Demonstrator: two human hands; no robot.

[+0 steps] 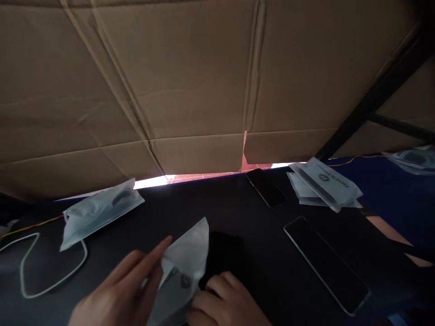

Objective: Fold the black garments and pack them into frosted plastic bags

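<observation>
A white translucent plastic pouch (193, 256) with dark print lies low in the middle of the head view, its top corner pointing up. My left hand (118, 287) is at its left side, the index finger stretched along the edge and the thumb and fingers closed about the plastic. On the pouch's right edge, my right hand (226, 301) has its fingers curled tight. Just above the right hand is a very dark, soft-looking shape (226, 253); its kind is lost in the shadow. The pouch's lower end is partly hidden by the hands and cut off by the frame.
A large phone (326, 265) lies at right, a smaller phone (266, 188) farther back. Printed white pouches (326, 181) are stacked at the back right. Another pouch (102, 210) lies left by a white cable (23, 271). Cardboard (197, 72) rises behind the black tabletop (163, 203).
</observation>
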